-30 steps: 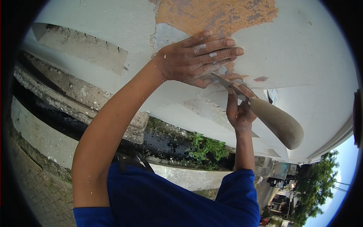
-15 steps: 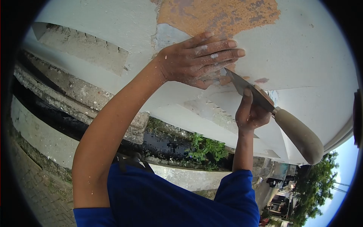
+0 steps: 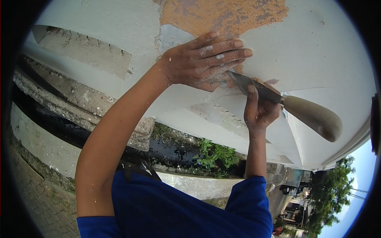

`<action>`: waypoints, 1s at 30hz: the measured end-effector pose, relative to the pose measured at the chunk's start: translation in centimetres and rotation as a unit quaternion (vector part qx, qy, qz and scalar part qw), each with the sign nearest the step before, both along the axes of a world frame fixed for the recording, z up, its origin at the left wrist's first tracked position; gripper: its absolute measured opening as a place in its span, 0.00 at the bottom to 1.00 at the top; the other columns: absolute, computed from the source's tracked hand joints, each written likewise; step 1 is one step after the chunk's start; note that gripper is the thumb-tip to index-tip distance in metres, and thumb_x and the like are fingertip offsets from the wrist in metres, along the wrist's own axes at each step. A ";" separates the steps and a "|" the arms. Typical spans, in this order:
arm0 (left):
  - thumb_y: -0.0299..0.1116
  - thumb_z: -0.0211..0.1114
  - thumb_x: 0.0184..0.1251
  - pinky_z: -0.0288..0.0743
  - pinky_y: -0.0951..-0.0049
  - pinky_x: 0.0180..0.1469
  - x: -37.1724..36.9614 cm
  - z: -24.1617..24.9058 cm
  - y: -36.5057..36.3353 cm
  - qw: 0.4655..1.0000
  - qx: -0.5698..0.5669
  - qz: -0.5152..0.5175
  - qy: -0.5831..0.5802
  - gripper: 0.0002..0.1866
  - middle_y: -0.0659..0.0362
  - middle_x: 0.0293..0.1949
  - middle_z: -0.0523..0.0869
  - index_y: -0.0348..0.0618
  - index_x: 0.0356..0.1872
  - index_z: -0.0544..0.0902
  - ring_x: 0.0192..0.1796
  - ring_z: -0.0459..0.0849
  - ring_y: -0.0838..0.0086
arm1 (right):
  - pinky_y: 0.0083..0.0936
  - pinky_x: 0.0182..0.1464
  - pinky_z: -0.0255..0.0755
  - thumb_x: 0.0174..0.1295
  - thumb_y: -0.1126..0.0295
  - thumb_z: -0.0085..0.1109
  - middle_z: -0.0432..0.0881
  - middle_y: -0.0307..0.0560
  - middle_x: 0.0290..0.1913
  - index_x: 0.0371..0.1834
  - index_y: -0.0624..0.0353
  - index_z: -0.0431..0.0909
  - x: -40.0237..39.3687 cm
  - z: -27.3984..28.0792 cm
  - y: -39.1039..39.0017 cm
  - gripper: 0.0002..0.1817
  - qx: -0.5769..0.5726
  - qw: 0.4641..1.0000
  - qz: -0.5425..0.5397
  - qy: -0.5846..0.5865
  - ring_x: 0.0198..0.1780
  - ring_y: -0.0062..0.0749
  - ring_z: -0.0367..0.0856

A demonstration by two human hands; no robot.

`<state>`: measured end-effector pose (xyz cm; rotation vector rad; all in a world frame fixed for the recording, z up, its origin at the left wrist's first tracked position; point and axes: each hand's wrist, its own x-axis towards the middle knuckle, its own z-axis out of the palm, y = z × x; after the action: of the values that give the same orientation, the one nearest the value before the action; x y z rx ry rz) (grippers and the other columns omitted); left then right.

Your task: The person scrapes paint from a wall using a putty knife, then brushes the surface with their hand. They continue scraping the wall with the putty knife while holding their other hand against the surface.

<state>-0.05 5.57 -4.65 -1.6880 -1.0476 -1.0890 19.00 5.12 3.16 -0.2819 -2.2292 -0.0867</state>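
My left hand [image 3: 204,61] lies with its back toward me and its fingers stretched out over the pale wall [image 3: 309,51], at the lower edge of an orange-brown bare patch [image 3: 226,18]. White smears mark its fingers. My right hand [image 3: 261,108] grips a scraper [image 3: 266,92] by its metal blade, thumb on the near face and the other fingers mostly hidden behind. The blade's tip is close below my left fingers. Its worn, pale handle [image 3: 313,117] sticks out to the right, outside my grip.
Below the wall runs a ditch with dark water [image 3: 174,152] and green plants [image 3: 216,156]. A rough concrete ledge [image 3: 85,97] lies at the left, above paving [image 3: 43,198]. A tree [image 3: 331,194] and a street [image 3: 278,198] show at the lower right.
The scraper's handle has swung upward, so the tool lies flatter. Its blade and my right hand have shifted left. My left hand also appears slightly farther left, still spread on the wall.
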 end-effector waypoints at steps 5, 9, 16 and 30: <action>0.67 0.47 0.49 0.33 0.65 0.70 0.1 -0.1 0.1 1.000 0.026 0.015 -0.009 0.29 0.75 0.61 0.62 0.67 0.49 0.74 0.65 0.55 0.81 | 0.24 0.42 0.70 0.52 0.84 0.54 0.77 0.55 0.36 0.41 0.71 0.68 -0.3 -0.3 -0.2 0.13 -0.101 0.989 0.012 0.109 0.37 0.30 0.76; 0.67 0.47 0.49 0.34 0.66 0.70 0.1 0.2 0.2 0.999 0.033 0.018 -0.005 0.29 0.75 0.61 0.62 0.67 0.49 0.74 0.64 0.56 0.81 | 0.23 0.41 0.71 0.52 0.85 0.53 0.77 0.55 0.36 0.40 0.71 0.68 0.1 0.8 0.2 0.12 -0.014 0.998 0.055 -0.016 0.37 0.30 0.77; 0.67 0.50 0.46 0.35 0.66 0.70 -0.1 0.2 0.1 1.000 0.020 -0.004 -0.002 0.30 0.74 0.61 0.63 0.65 0.49 0.74 0.64 0.57 0.80 | 0.21 0.42 0.70 0.53 0.84 0.53 0.77 0.54 0.36 0.41 0.70 0.67 0.0 0.3 0.3 0.12 -0.023 0.998 0.034 0.041 0.38 0.30 0.77; 0.56 0.53 0.48 0.37 0.65 0.70 -0.2 0.1 -0.3 0.999 0.013 -0.012 -0.041 0.26 0.71 0.60 0.64 0.59 0.50 0.74 0.64 0.57 0.78 | 0.20 0.34 0.71 0.48 0.87 0.55 0.78 0.50 0.29 0.37 0.65 0.71 -0.6 -0.3 0.1 0.13 -0.107 0.991 -0.026 0.073 0.34 0.36 0.79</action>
<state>-0.27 5.24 -4.56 -1.6507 -1.0617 -1.1921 18.40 5.26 2.84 -0.4499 -2.0877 0.1416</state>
